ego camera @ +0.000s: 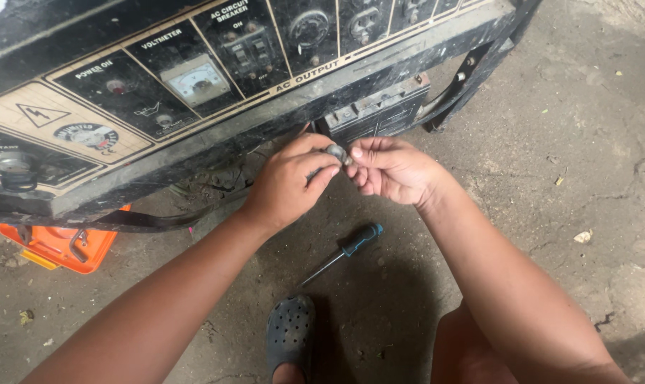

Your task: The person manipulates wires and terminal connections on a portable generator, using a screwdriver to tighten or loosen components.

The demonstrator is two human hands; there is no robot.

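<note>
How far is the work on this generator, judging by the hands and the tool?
Done: a small grey metal part is off and free of the generator, and the screwdriver lies set down on the concrete floor. In hand: the left hand and right hand pinch that part together below the panel. Left: the part is not yet fitted anywhere.

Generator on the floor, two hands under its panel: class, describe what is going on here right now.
A person crouches on a concrete floor before a grimy black generator. The left hand and right hand meet just below its control panel, pinching a small grey metal part between their fingertips. A blue-handled screwdriver lies untouched on the floor beneath the hands, near a dark clog. An orange case sits under the generator's left end.
</note>
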